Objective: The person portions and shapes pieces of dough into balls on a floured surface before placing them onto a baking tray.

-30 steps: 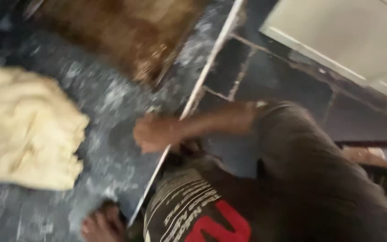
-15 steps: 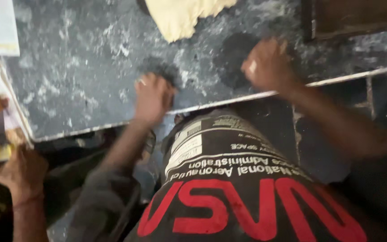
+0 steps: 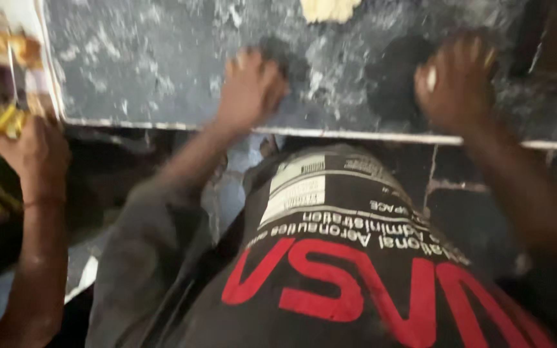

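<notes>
Pale dough lump (image 3: 329,9) at far edge; co-worker's hand (image 3: 30,151) holding yellow object (image 3: 2,122) at left.

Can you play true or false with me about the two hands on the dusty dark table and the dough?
1. Both of the person's hands rest on the dark table. True: the left hand and the right hand lie flat near its front edge.
2. The right hand is squeezing the dough. False: the dough lies apart at the far edge of the picture, and no hand touches it.
3. The table is dusted with white flour. True.
4. The left hand holds a knife. False: it holds nothing.
5. Another person's hand shows at the left. True: it is beside the table's corner, by something yellow.
</notes>
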